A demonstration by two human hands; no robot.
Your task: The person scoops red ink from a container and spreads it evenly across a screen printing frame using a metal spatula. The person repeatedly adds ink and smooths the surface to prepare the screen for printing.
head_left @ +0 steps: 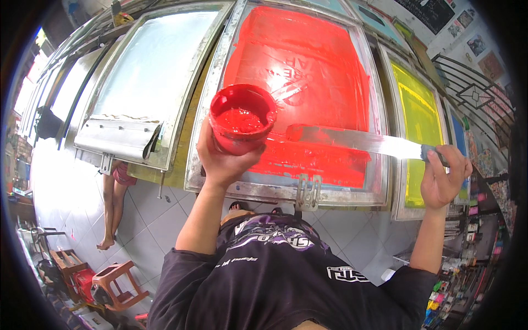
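My left hand [220, 165] is closed around a red tub [239, 142] of thick red ink, held above a screen-printing frame [258, 193]. The tub tilts so that its inside shows. My right hand [448, 176] grips the dark handle of a long metal spatula [363, 141] between thumb and fingers. Red ink coats the blade's far end, which points left toward the tub. I cannot tell whether the blade touches the mesh below. Red ink [308, 60] covers most of that mesh, with a faint printed design showing through.
To the left, a pale screen [159, 49] carries a metal squeegee [116, 140]. A yellow-inked screen [421, 110] lies on the right. A metal hinge clamp [309, 192] sits at the near frame edge. Another person's leg [110, 206] and a brown stool [116, 286] are at left.
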